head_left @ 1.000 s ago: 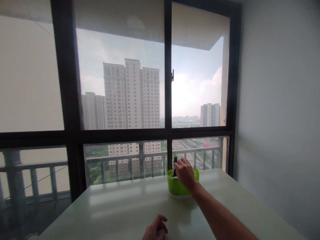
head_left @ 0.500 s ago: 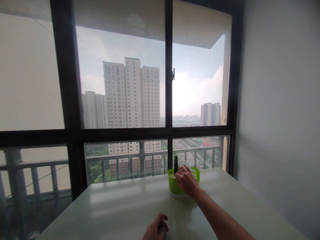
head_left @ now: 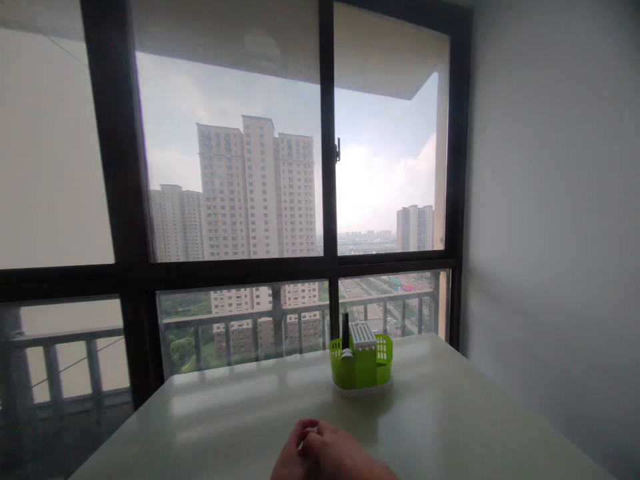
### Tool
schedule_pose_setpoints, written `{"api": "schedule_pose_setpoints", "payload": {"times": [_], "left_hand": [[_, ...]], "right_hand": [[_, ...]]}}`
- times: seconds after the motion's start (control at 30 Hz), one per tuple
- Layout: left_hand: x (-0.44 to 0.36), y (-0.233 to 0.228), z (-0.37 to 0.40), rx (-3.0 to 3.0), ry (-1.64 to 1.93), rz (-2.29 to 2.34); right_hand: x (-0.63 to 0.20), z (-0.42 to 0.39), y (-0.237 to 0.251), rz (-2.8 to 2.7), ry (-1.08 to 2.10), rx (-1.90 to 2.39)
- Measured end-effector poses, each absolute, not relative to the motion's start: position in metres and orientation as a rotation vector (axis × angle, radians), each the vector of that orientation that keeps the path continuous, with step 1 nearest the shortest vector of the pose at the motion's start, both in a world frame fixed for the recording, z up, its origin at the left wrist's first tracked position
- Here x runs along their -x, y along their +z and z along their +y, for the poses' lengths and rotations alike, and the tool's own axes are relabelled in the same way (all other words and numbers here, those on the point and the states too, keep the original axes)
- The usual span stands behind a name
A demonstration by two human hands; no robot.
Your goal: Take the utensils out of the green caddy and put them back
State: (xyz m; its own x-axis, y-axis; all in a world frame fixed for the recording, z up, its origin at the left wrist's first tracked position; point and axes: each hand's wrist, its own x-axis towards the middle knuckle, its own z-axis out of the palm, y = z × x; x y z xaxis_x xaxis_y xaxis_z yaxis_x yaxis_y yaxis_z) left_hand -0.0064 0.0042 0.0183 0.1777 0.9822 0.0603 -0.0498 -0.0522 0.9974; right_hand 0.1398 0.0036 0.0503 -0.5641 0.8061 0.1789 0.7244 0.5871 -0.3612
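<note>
At the bottom of the head view, my left hand [head_left: 293,451] and my right hand [head_left: 336,451] are together just above the near part of the table. The left fingers are curled, and the right hand lies against them with its fingers bent in. Anything between the two hands is hidden. Farther off stands a green cutlery holder [head_left: 365,369] with a grey slotted top [head_left: 363,335] over its middle section. Black chopsticks [head_left: 345,331] rise from its left compartment, with the pale rounded end of a spoon [head_left: 347,353] beside them. Neither hand touches the holder.
The glossy pale table [head_left: 220,407] reaches to a dark-framed window [head_left: 327,167]. Beyond the glass runs a balcony railing [head_left: 300,310]. A plain wall [head_left: 545,220] closes off the right side.
My right hand has drawn back from the cutlery holder to meet my left hand near the front. The holder's middle and right compartments are uncovered. The view has turned slightly right.
</note>
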Motion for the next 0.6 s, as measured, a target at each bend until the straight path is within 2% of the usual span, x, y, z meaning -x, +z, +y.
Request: {"api": "schedule_pose_setpoints", "payload": {"times": [0.13, 0.33, 0.47, 0.6], "left_hand": [[0.004, 0.019, 0.001, -1.159, 1.227, 0.957], [0.009, 0.017, 0.008, -1.084, 1.226, 0.863], [0.013, 0.018, 0.011, -0.994, 1.29, 0.949], [0.013, 0.012, 0.015, -1.003, 1.355, 1.049]], "right_hand": [[-0.133, 0.007, 0.042, -2.427, 0.393, 1.291], [-0.152, 0.01, 0.065, -2.398, 0.442, 1.329], [-0.191, 0.021, 0.127, -2.358, 0.558, 1.302], [-0.228, 0.041, 0.216, -2.139, 0.237, 1.269]]}}
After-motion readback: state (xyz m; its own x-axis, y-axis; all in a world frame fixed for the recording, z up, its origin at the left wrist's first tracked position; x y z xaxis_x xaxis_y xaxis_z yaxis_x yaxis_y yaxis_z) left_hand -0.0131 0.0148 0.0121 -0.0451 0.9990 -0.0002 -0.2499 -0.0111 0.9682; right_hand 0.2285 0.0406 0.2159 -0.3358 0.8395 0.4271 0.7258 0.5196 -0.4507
